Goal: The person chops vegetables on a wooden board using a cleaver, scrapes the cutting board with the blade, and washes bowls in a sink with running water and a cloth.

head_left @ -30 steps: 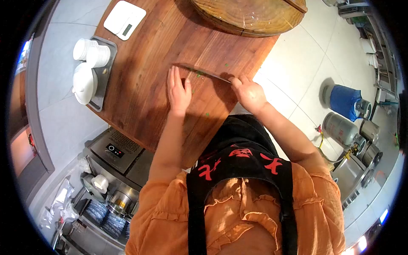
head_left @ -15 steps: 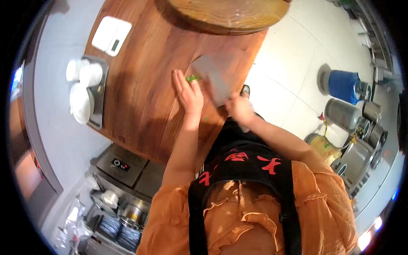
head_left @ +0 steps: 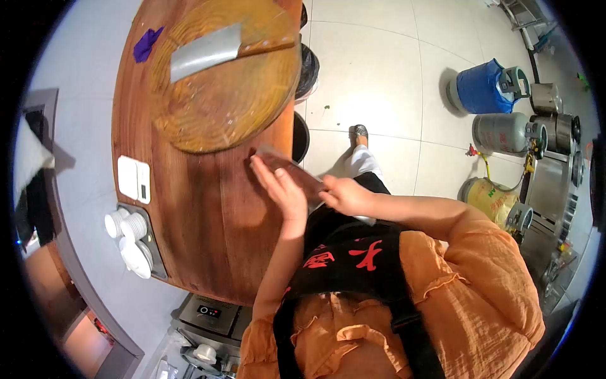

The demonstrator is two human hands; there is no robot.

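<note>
My right hand point(head_left: 346, 196) grips the handle of a cleaver point(head_left: 300, 175) near the right edge of the wooden table. The broad blade slants up and left from that hand. My left hand point(head_left: 285, 194) is held flat, fingers stretched out, along the blade's left side. Whether the palm touches the steel I cannot tell, and anything between them is hidden. Farther up the table is a thick round chopping board point(head_left: 221, 120). On it lies a second cleaver point(head_left: 207, 53) with a wooden handle.
A white kitchen scale point(head_left: 131, 180) and a tray point(head_left: 155, 256) of small white dishes stand along the table's left side. A purple cloth point(head_left: 146, 45) is beside the board. Dark bins point(head_left: 300, 139) stand by the right edge. Gas cylinders point(head_left: 499, 134) are across the floor.
My view has turned, bringing the whole board and second cleaver into sight. The cleaver in my right hand has come beside my left hand. The green bits on the table no longer show.
</note>
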